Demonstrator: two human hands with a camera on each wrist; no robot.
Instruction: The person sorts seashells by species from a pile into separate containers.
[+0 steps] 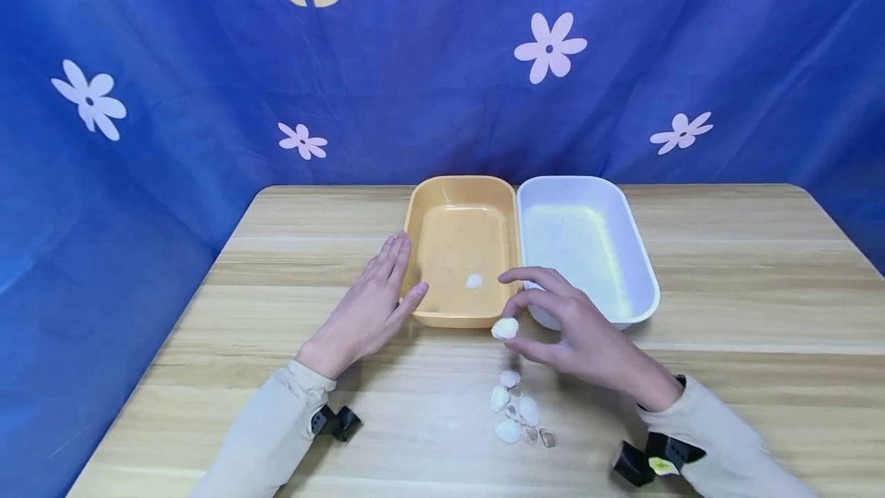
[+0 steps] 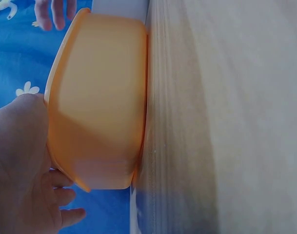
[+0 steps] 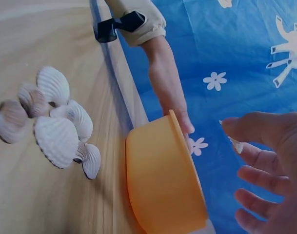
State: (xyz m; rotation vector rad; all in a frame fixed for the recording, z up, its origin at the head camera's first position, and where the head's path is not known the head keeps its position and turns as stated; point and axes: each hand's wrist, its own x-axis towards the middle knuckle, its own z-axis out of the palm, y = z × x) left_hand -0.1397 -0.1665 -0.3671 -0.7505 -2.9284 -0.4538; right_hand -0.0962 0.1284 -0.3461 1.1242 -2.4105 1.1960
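My right hand pinches a white ribbed seashell between thumb and finger, just in front of the orange tub. In the right wrist view that held shell is mostly hidden by the thumb. A small white shell lies on the tub's floor. My left hand rests along the tub's left rim with its fingers straight. Nearer to me on the table, a loose pile of shells holds several white ones and a few brownish ones, shown closer in the right wrist view.
A white tub stands right against the orange one, on its right. Both are on a wood-grain table. Behind the table hangs a blue cloth with flower prints. Each wrist wears a small black camera.
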